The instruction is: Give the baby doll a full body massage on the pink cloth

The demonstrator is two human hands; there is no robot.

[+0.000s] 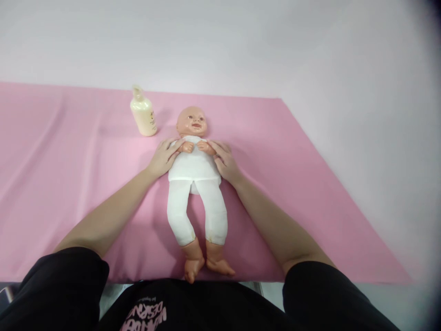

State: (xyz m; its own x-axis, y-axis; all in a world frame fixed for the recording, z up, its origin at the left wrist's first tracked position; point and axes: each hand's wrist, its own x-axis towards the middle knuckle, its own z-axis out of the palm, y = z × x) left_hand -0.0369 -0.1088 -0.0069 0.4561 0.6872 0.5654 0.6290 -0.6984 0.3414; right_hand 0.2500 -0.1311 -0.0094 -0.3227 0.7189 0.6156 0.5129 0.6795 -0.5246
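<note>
A baby doll (195, 168) in a white top and white trousers lies on its back, with its head at the far side and its bare feet towards me. Its two small fists rest on its chest. My left hand (162, 158) is around the doll's arm and side on the left, fingertips near the small fist. On the other side, my right hand (225, 162) holds the opposite arm in the same way, with its fingers over the forearm and its thumb at the doll's side. The palms are partly hidden.
Beyond my left hand, a cream-coloured pump bottle (144, 116) stands beside the doll's head. A pink cloth (282, 197) covers the table, with its right edge running diagonally. A pale wall or surface lies behind it. The doll's feet are at the near table edge.
</note>
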